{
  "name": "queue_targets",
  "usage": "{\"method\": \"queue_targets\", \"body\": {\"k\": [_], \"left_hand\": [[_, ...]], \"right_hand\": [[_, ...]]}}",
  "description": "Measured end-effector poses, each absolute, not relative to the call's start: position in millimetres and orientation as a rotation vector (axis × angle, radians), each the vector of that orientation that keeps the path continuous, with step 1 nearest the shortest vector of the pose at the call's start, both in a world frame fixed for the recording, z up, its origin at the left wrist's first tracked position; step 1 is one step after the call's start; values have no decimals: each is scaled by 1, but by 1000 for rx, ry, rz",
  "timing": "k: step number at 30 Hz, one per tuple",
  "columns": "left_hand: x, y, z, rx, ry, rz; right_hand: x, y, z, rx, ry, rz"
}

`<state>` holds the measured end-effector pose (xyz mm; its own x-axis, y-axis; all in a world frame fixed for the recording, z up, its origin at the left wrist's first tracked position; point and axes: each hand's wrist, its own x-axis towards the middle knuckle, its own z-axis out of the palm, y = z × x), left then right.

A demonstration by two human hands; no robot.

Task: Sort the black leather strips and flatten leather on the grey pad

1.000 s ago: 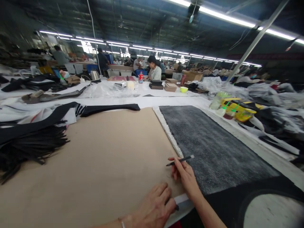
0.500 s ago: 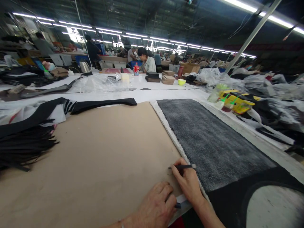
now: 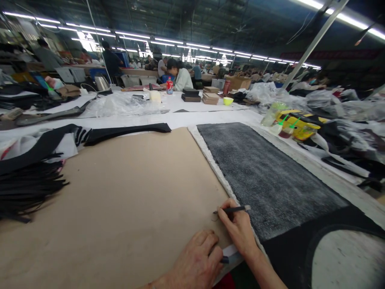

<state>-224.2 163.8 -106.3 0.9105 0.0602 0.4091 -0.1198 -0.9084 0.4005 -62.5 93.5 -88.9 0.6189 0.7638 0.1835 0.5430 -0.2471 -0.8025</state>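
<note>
A dark pen [image 3: 237,209] is pinched between the fingers of my right hand [image 3: 239,226]. Its tip rests on the brown paper sheet [image 3: 135,192], beside a short curved line drawn there. Below and to the left, my left hand [image 3: 197,257] lies on the paper near its front edge with fingers curled. The end of a small black object [image 3: 224,259] sticks out by the left thumb; the rest is hidden. Right of the paper lies a speckled dark grey panel [image 3: 267,176] with a pale strip [image 3: 215,166] along its near side.
Black strips [image 3: 33,188] are heaped at the left. Yellow packaging [image 3: 300,124] stands at the right beside small bottles with green tips. Across the table are stacked dark pieces [image 3: 191,95], a green bowl [image 3: 227,101], clear plastic [image 3: 120,105] and a seated co-worker [image 3: 182,78].
The view has shifted slightly, so the background sits a little further left. Both hands and the pen stay almost in place on the paper. The co-worker's head has moved a little left and lower.
</note>
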Motion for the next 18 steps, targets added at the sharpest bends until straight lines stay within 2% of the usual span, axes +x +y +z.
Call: {"method": "queue_targets", "body": {"k": [18], "left_hand": [[-223,164,-108,2654,-45,566]], "right_hand": [[-61,93,-88,-1910,-1004,291]]}}
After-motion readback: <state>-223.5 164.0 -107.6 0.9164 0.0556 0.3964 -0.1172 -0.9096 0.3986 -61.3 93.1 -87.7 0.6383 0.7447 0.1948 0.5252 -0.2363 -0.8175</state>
